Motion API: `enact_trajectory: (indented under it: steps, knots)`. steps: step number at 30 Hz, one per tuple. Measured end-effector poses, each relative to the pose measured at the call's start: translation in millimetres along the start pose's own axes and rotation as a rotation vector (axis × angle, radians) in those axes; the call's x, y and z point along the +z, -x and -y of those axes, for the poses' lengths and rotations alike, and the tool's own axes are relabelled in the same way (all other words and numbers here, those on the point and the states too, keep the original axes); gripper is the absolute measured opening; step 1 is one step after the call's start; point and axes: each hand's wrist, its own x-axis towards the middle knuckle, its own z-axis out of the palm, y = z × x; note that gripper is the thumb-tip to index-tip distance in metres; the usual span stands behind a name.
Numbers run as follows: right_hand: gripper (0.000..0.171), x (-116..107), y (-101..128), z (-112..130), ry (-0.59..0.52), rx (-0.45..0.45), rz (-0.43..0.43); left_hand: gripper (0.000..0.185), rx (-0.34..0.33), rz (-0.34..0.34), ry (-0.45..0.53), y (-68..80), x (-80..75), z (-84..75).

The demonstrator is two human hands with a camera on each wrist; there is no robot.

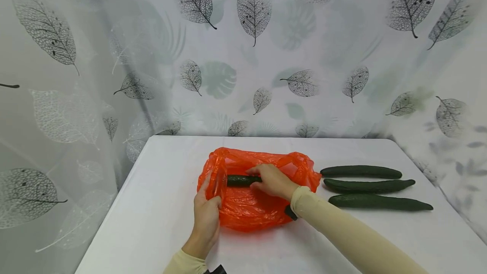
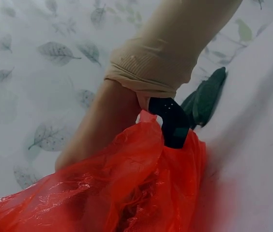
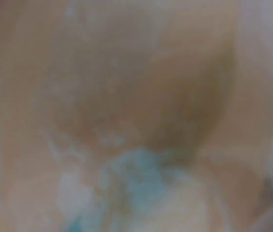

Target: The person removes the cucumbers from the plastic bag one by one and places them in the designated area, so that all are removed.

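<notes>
One cucumber (image 1: 243,180) partway into the orange bag (image 1: 247,210) at the middle of the table (image 1: 152,206), gripped by the right hand (image 1: 272,181) with fingers curled round it; bag mouth pinched open at its left edge by the left hand (image 1: 207,208). Three cucumbers (image 1: 367,186) left outside, lying side by side just right of the bag, so by the look of it barely begun. From the head view the whole layout; from the left wrist only bag, sleeve (image 2: 160,63) and cucumber tips; right wrist view blurred, nothing to tell.

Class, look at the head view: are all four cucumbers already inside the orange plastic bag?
No: three long dark green cucumbers lie on the white table beside the orange plastic bag.
</notes>
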Motion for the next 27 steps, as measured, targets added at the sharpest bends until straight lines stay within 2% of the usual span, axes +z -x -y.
enact_trajectory:
  steps: [11,20,27]
  knots:
    - [0.043,5,-5,-6,0.041,-0.021,-0.015,0.079,0.009,0.000,-0.009,1.0,0.5,-1.4]
    - [0.045,18,-4,-7,0.250,-0.036,-0.102,0.080,0.016,0.002,-0.010,0.3,1.6,-1.3]
    - [0.044,10,3,-1,0.243,-0.045,-0.093,0.079,0.044,-0.007,-0.008,0.1,1.3,0.1]
